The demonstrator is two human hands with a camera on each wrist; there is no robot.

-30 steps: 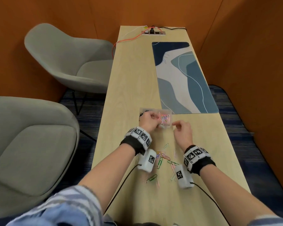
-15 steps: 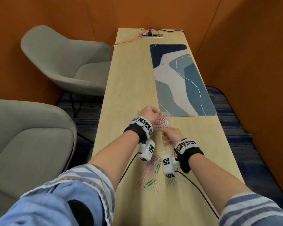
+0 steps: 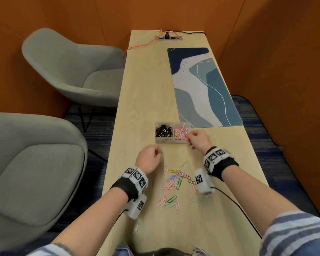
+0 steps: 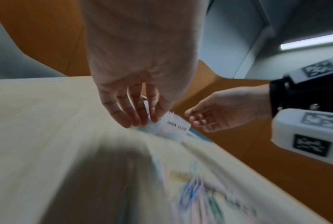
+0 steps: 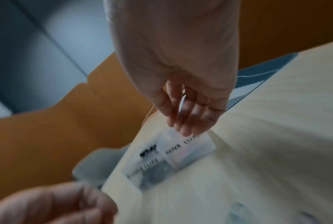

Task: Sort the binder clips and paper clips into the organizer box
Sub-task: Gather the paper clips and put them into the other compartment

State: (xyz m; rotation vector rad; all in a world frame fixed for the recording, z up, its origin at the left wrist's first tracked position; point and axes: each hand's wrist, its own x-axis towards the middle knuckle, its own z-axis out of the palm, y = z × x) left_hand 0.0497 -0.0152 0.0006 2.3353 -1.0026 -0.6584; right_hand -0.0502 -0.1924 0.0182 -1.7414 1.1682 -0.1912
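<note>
A clear organizer box (image 3: 171, 141) lies mid-table, with black binder clips (image 3: 163, 130) in its left compartment and coloured paper clips (image 3: 181, 131) in its right one. A loose pile of coloured paper clips (image 3: 175, 182) lies on the table nearer me. My right hand (image 3: 188, 138) hovers at the box's front right corner; in the right wrist view its fingers (image 5: 183, 128) hang relaxed over the paper-clip label, and I see nothing in them. My left hand (image 3: 158, 154) floats left of the pile, in front of the box, fingers (image 4: 135, 119) loose and holding nothing.
A blue patterned mat (image 3: 201, 85) covers the far right of the narrow wooden table (image 3: 137, 108). A power strip (image 3: 169, 37) with an orange cable sits at the far end. Two grey chairs (image 3: 72, 71) stand left; orange walls close in on the right.
My left hand has drawn back from the box toward me. My right hand has moved from the loose pile forward to the box's paper-clip side.
</note>
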